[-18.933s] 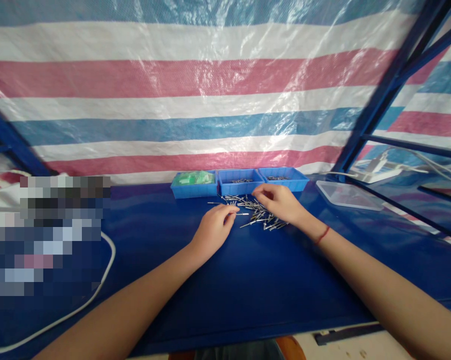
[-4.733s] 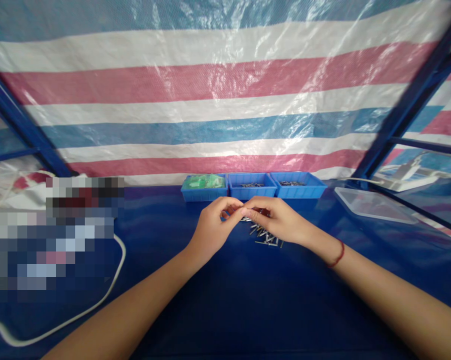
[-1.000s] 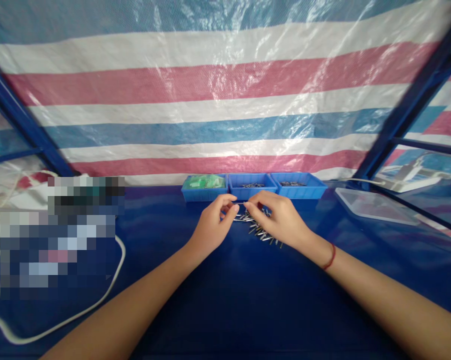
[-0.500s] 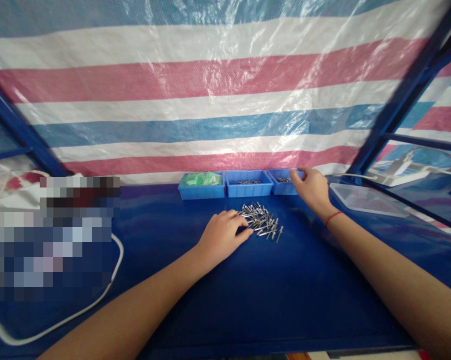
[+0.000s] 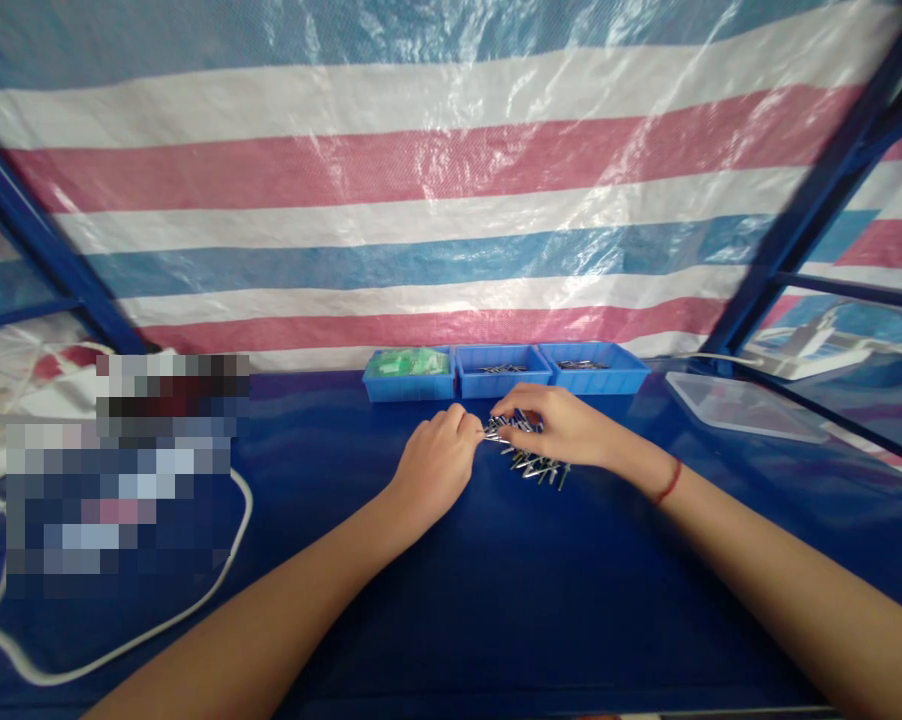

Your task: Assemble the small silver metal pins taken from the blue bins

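A loose pile of small metal pins [image 5: 532, 462] lies on the blue table [image 5: 496, 600]. My left hand [image 5: 437, 464] rests just left of the pile, fingers curled and pinched on a thin pin at its left edge. Over the top of the pile sits my right hand [image 5: 563, 425], fingers bent down and pinching among the pins; a red cord circles its wrist. Behind the pile stand three blue trays: the left tray [image 5: 408, 374] holds green parts, the middle tray [image 5: 502, 370] and the right tray [image 5: 592, 368] hold metal pins.
A clear plastic lid [image 5: 743, 406] lies at the right. A white cable [image 5: 121, 640] loops over the table at the left beside a blurred patch. A striped tarp [image 5: 436, 200] and blue frame bars [image 5: 803, 190] close off the back and sides.
My right hand has come back from the right tray to the pile. My left hand has shifted slightly and now pinches at the pile's left edge.
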The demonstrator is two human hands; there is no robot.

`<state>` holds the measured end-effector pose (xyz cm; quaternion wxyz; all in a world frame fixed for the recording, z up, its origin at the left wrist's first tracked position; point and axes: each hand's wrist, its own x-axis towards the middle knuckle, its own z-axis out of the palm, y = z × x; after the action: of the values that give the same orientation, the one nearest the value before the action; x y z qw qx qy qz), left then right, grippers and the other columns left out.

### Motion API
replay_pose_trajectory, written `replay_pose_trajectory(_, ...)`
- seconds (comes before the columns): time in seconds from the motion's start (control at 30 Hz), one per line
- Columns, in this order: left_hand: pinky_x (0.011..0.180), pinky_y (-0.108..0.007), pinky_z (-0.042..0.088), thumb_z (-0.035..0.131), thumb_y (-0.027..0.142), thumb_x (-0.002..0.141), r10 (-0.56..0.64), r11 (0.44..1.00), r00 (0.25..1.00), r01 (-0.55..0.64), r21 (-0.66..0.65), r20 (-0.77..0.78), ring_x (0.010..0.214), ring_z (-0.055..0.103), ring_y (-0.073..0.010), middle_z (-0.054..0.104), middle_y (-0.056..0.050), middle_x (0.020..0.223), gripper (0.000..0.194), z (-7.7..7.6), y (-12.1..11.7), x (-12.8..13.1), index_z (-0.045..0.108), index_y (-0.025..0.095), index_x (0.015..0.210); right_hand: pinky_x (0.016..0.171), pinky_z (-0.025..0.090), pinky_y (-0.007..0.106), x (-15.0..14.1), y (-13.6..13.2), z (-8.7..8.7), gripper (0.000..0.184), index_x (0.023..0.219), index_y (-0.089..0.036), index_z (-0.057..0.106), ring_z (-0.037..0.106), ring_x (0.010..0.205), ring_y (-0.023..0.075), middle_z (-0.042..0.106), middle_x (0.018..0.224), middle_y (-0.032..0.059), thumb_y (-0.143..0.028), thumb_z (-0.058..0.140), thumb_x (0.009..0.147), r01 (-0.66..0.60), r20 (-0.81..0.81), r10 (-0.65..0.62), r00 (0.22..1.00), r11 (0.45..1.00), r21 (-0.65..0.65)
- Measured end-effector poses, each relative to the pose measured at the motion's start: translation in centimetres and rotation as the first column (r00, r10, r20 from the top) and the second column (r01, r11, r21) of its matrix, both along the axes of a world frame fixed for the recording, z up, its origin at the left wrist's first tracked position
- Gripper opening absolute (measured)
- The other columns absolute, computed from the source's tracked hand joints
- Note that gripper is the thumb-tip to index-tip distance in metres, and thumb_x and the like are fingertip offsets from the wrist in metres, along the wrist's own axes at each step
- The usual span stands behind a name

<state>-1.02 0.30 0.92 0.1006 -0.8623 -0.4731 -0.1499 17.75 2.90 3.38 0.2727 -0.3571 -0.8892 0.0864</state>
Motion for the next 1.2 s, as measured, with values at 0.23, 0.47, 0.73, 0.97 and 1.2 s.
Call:
replay_pose_trajectory(0.23, 0.076, -0.03, 0.046, 0.037, 0.025, 0.092, -0.113, 0.992, 0.882, 0.123, 0.007, 0.458, 0.078, 0.057, -0.0148, 0.058, -0.006, 0.095, 0.019, 0.1, 0.6, -0.8, 0.053, 0.017, 0.1, 0.062, 0.043, 0.025, -1.2, -0.4, -1.0, 0.016, 0.086, -0.016, 0.067, 0.056, 0.066, 0.0117, 0.064, 0.078, 0.0039, -0.021, 0.051, 0.085, -0.055, -0.095, 0.05, 0.994, 0.997, -0.046)
replay_pose_trajectory(0.47, 0.07, -0.026, 0.048, 0.052, 0.027, 0.083, -0.093, 0.972, 0.671, 0.223, -0.08, 0.735, 0.071, 0.059, -0.0119, 0.065, -0.002, 0.09, 0.014, 0.0, 0.7, -0.6, 0.059, 0.019, 0.094, 0.061, 0.043, 0.025, -1.5, -0.5, -0.7, 0.018, 0.086, -0.016, 0.066, 0.056, 0.067, 0.0125, 0.064, 0.08, 0.0043, -0.026, 0.051, 0.086, -0.039, -0.199, 0.017, 0.98, 0.993, -0.109)
replay_pose_trajectory(0.73, 0.071, -0.024, 0.046, 0.051, 0.025, 0.085, -0.088, 0.974, 0.654, 0.215, -0.073, 0.751, 0.072, 0.06, -0.0118, 0.067, 0.0, 0.084, 0.012, 0.5, 0.5, -0.7, 0.061, 0.019, 0.084, 0.058, 0.042, 0.024, -1.6, -0.7, -0.7, 0.02, 0.09, -0.016, 0.066, 0.055, 0.066, 0.0116, 0.064, 0.079, 0.0029, -0.03, 0.053, 0.084, -0.054, -0.239, 0.011, 0.971, 0.983, -0.176)
replay_pose_trajectory(0.97, 0.064, -0.023, 0.046, 0.053, 0.027, 0.083, -0.048, 0.99, 0.638, 0.135, -0.051, 0.768, 0.07, 0.06, -0.0124, 0.068, -0.001, 0.083, 0.013, 0.7, 0.6, -0.7, 0.062, 0.019, 0.087, 0.056, 0.04, 0.024, -1.3, -0.3, -0.8, 0.019, 0.079, -0.015, 0.064, 0.052, 0.061, 0.0106, 0.063, 0.071, 0.0012, -0.031, 0.054, 0.082, -0.022, -0.291, -0.046, 0.956, 0.974, -0.224)
replay_pose_trajectory(1.2, 0.062, -0.023, 0.045, 0.052, 0.029, 0.084, -0.021, 0.988, 0.627, 0.131, -0.079, 0.778, 0.07, 0.061, -0.013, 0.068, -0.001, 0.082, 0.015, 0.3, 1.2, -1.1, 0.062, 0.018, 0.089, 0.058, 0.041, 0.026, -1.4, -0.9, 0.1, 0.013, 0.083, -0.017, 0.063, 0.052, 0.063, 0.0121, 0.062, 0.074, 0.0031, -0.027, 0.054, 0.082, 0.079, -0.359, -0.054, 0.932, 0.995, 0.054)
